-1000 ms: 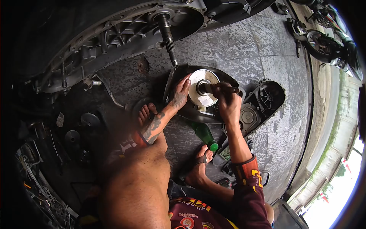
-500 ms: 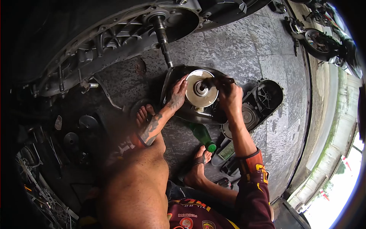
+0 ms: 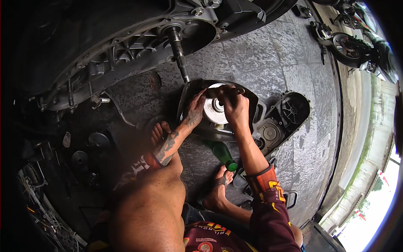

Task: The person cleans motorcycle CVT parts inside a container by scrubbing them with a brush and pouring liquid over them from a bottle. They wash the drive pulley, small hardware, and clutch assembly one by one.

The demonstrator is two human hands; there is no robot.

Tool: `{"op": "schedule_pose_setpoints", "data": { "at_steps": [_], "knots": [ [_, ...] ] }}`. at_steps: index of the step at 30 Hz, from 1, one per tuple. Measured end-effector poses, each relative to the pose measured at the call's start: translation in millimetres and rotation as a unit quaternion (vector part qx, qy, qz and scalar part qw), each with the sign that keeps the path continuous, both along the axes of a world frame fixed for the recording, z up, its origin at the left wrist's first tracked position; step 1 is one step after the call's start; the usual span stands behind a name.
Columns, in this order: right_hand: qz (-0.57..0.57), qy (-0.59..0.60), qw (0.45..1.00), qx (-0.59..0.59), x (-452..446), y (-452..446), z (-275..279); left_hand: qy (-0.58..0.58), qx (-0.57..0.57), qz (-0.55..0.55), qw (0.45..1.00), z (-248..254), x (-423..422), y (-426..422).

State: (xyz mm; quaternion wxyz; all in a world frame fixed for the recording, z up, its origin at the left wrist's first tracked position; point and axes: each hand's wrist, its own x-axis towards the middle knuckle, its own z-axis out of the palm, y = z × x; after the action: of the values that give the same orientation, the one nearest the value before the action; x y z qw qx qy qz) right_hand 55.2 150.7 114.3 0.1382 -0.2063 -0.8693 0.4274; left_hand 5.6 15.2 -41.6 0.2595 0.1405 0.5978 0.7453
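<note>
A round pale metal disc (image 3: 215, 114) with a ringed hub lies in a dark, shallow tray (image 3: 252, 101). My left hand (image 3: 195, 110) rests against the disc's left edge, its fingers together and steadying it. Over the disc's upper right is my right hand (image 3: 236, 108), closed around the handle of a dark brush (image 3: 239, 91). The brush's head reaches left across the top of the disc, close to my left fingertips. Part of the disc and its hub is hidden by my right hand.
A large engine casing (image 3: 96, 63) with a splined shaft (image 3: 178, 52) fills the upper left. Right of the tray lies a black cover (image 3: 289, 110). A green bottle (image 3: 221, 154) lies below it, near my foot. Motorcycles (image 3: 348, 48) stand at the upper right.
My right hand with the brush has moved left, from the disc's right side and hub to its upper part. My left hand has stayed at the left edge.
</note>
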Motion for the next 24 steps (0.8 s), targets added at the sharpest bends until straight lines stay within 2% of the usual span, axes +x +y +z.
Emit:
{"op": "schedule_pose_setpoints", "data": {
  "at_steps": [1, 2, 3, 5, 7, 8, 11, 13, 14, 15, 17, 21, 23, 24],
  "knots": [
    [0.013, -0.001, 0.999, -0.048, 5, -6, 3, 0.009, 0.006, 0.024, 1.000, -7, 7, -2],
    [0.045, -0.047, 0.997, -0.048, 16, -1, 9, -0.003, -0.022, 0.024, 0.999, 3, 8, -3],
    [0.070, -0.105, 0.986, -0.110, 33, 12, 8, -0.015, -0.048, 0.024, 0.998, 12, 7, -4],
    [0.053, -0.138, 0.984, -0.101, 60, 26, 21, -0.038, -0.022, 0.020, 0.999, 11, 5, -2],
    [-0.012, -0.110, 0.993, -0.028, 73, 48, 12, -0.064, -0.010, 0.021, 0.998, 22, 6, -1],
    [-0.057, -0.117, 0.991, -0.011, 65, 52, 14, -0.084, -0.015, 0.017, 0.996, 24, 5, 1],
    [-0.058, -0.060, 0.996, 0.045, 31, 33, 5, -0.073, -0.020, 0.006, 0.997, 29, 3, -1],
    [-0.008, -0.034, 0.999, -0.029, 22, 10, -12, -0.071, -0.023, 0.005, 0.997, 25, 3, -1],
    [0.038, -0.013, 0.999, -0.023, 25, -3, -5, -0.074, -0.028, 0.002, 0.997, 31, 1, -3],
    [0.068, -0.074, 0.995, -0.030, 34, -8, 2, -0.094, -0.048, -0.008, 0.994, 36, 0, -6],
    [0.100, -0.105, 0.989, -0.042, 55, 0, 22, -0.114, -0.017, -0.020, 0.993, 31, 2, -7],
    [-0.019, -0.181, 0.983, 0.005, 65, 41, 26, -0.099, -0.010, 0.009, 0.995, 33, 4, -3],
    [-0.049, -0.078, 0.992, 0.083, 41, 42, 2, -0.070, -0.010, 0.010, 0.997, 32, 3, 0],
    [-0.068, -0.049, 0.996, 0.030, 26, 36, -6, -0.070, -0.014, 0.004, 0.997, 33, 4, -1]
  ]
}}
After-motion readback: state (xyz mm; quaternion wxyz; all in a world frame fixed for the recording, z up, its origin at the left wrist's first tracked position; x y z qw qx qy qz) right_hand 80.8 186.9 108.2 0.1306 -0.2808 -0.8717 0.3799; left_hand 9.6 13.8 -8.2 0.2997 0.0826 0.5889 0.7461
